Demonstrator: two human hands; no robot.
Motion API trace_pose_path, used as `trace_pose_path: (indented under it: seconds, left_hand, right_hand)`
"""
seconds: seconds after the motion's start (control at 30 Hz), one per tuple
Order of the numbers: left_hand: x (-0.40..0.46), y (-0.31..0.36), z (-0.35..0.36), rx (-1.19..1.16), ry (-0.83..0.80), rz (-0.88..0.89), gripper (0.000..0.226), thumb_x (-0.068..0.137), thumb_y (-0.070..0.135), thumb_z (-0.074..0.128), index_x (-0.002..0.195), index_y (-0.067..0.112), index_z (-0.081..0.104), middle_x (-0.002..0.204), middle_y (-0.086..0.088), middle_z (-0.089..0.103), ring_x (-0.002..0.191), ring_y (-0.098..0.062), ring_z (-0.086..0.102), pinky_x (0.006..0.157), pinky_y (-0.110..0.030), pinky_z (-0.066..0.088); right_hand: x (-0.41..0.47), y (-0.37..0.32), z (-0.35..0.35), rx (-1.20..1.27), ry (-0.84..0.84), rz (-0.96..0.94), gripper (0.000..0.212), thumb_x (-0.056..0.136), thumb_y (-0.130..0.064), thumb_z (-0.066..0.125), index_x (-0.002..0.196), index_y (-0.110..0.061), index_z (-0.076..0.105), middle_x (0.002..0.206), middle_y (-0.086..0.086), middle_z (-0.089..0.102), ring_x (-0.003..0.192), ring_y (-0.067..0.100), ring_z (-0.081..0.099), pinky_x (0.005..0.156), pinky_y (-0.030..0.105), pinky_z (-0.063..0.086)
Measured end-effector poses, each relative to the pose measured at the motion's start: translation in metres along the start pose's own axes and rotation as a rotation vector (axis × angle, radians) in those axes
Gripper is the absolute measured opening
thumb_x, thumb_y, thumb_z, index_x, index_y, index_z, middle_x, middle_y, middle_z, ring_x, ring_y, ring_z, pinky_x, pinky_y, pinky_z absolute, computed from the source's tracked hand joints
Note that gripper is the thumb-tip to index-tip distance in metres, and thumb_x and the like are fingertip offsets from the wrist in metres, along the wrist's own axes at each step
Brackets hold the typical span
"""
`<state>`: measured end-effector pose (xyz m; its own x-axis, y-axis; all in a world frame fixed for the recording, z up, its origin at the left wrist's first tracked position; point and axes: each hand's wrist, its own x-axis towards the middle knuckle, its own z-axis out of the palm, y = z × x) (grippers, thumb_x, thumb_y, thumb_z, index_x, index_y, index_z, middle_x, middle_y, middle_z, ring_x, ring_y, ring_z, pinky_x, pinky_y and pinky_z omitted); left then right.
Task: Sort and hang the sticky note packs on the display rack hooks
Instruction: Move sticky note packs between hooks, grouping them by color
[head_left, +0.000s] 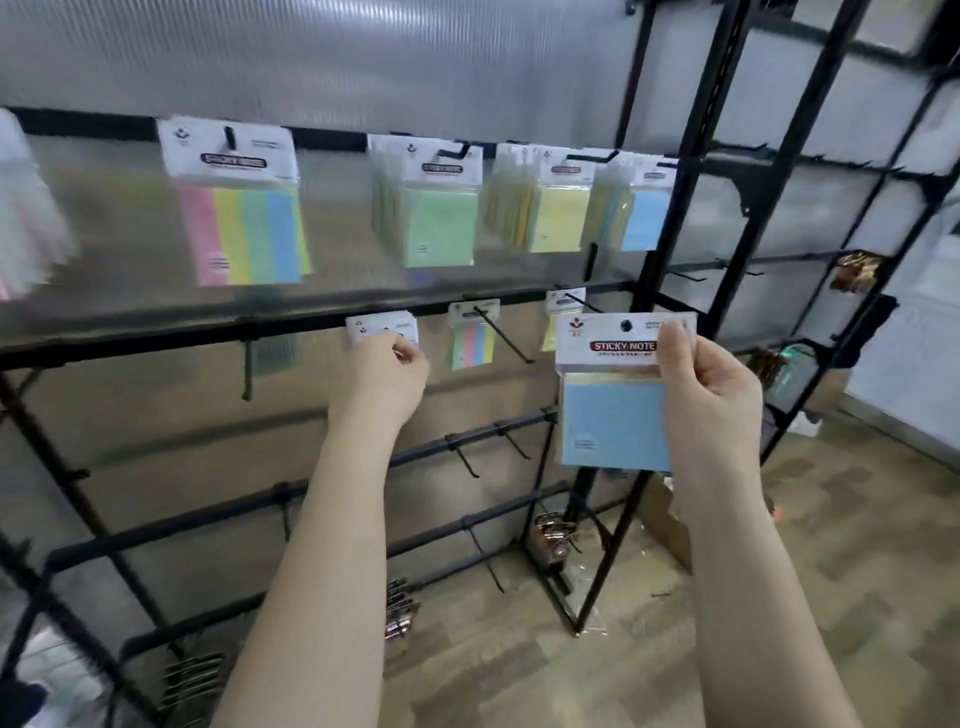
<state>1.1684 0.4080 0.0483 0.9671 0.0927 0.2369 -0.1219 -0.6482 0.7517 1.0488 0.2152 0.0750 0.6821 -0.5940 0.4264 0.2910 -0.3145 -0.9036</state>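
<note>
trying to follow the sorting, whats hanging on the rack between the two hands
In the head view, a small multicolour striped pack hangs on a hook between the left hand and the blue pack gripped by the right hand.

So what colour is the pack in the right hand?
Blue pack, white header, right hand; head view.

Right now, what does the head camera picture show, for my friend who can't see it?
The right hand holds up a blue sticky note pack by its card top, while the left hand grips packs at the black rack's middle rail. Green, yellow, blue and striped packs hang above.
</note>
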Motion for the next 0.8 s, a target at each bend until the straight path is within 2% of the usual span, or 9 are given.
trace_pose_path:
  seconds: [0.1, 0.17, 0.23, 0.3, 0.37, 0.6, 0.67, 0.8]
  left_hand:
    - [-0.005, 0.023, 0.028, 0.025, 0.034, -0.038, 0.013, 0.090, 0.021, 0.046, 0.088, 0.019, 0.059, 0.090, -0.001, 0.061, 0.092, -0.026, 0.056, 0.073, -0.030, 0.044]
    - [-0.005, 0.035, 0.043, 0.077, 0.044, -0.044, 0.014, 0.091, 0.020, 0.045, 0.090, 0.019, 0.059, 0.081, 0.002, 0.059, 0.079, -0.022, 0.055, 0.076, -0.032, 0.047]
    - [0.000, 0.046, 0.056, 0.135, 0.046, -0.044, 0.014, 0.091, 0.020, 0.045, 0.089, 0.018, 0.059, 0.072, 0.006, 0.055, 0.066, -0.014, 0.049, 0.065, -0.029, 0.043]
    - [0.006, 0.056, 0.068, 0.136, 0.036, -0.060, 0.012, 0.091, 0.019, 0.046, 0.089, 0.018, 0.058, 0.080, 0.003, 0.059, 0.070, -0.016, 0.051, 0.056, -0.026, 0.036]
    - [0.015, 0.064, 0.081, 0.121, 0.030, -0.066, 0.013, 0.091, 0.019, 0.047, 0.092, 0.019, 0.060, 0.090, 0.002, 0.062, 0.079, -0.020, 0.054, 0.061, -0.027, 0.037]
    - [0.069, 0.079, 0.126, 0.103, 0.010, -0.001, 0.012, 0.092, 0.021, 0.048, 0.091, 0.021, 0.060, 0.095, 0.002, 0.061, 0.091, -0.022, 0.057, 0.071, -0.031, 0.042]
    - [0.092, 0.084, 0.136, 0.116, 0.008, 0.010, 0.013, 0.092, 0.023, 0.047, 0.089, 0.020, 0.060, 0.093, 0.001, 0.062, 0.089, -0.022, 0.057, 0.070, -0.031, 0.042]
    - [0.127, 0.094, 0.150, 0.112, 0.006, 0.029, 0.015, 0.091, 0.022, 0.048, 0.094, 0.016, 0.060, 0.092, 0.001, 0.059, 0.087, -0.022, 0.054, 0.068, -0.030, 0.040]
  right_hand:
    - [0.029, 0.013, -0.037, -0.013, -0.008, -0.014, 0.045, 0.096, -0.041, 0.050, 0.078, -0.001, 0.060, 0.070, 0.005, 0.056, 0.062, 0.012, 0.044, 0.054, 0.026, 0.031]
    - [0.047, 0.021, -0.054, -0.009, -0.012, -0.008, 0.048, 0.096, -0.042, 0.050, 0.083, 0.004, 0.060, 0.073, 0.007, 0.055, 0.064, 0.014, 0.043, 0.054, 0.026, 0.030]
    - [0.063, 0.032, -0.066, 0.014, -0.004, 0.002, 0.048, 0.096, -0.042, 0.051, 0.083, 0.004, 0.059, 0.074, 0.007, 0.054, 0.066, 0.015, 0.042, 0.057, 0.027, 0.031]
    - [0.078, 0.041, -0.074, 0.044, 0.015, 0.018, 0.049, 0.094, -0.045, 0.053, 0.079, 0.001, 0.057, 0.073, 0.006, 0.054, 0.067, 0.017, 0.043, 0.062, 0.029, 0.033]
    - [0.093, 0.050, -0.079, 0.068, 0.035, 0.034, 0.049, 0.092, -0.048, 0.052, 0.076, -0.002, 0.055, 0.071, 0.005, 0.052, 0.068, 0.018, 0.043, 0.064, 0.033, 0.035]
    - [0.151, 0.077, -0.071, 0.132, 0.066, 0.036, 0.038, 0.098, -0.039, 0.047, 0.065, -0.024, 0.058, 0.067, -0.010, 0.059, 0.070, 0.019, 0.052, 0.065, 0.037, 0.041]
    - [0.171, 0.081, -0.062, 0.134, 0.067, 0.010, 0.035, 0.099, -0.035, 0.048, 0.068, -0.025, 0.060, 0.068, -0.012, 0.062, 0.069, 0.015, 0.055, 0.064, 0.034, 0.044]
    - [0.211, 0.083, -0.044, 0.137, 0.036, -0.037, 0.026, 0.100, -0.030, 0.048, 0.079, -0.023, 0.063, 0.068, -0.016, 0.066, 0.058, 0.001, 0.057, 0.053, 0.019, 0.047]
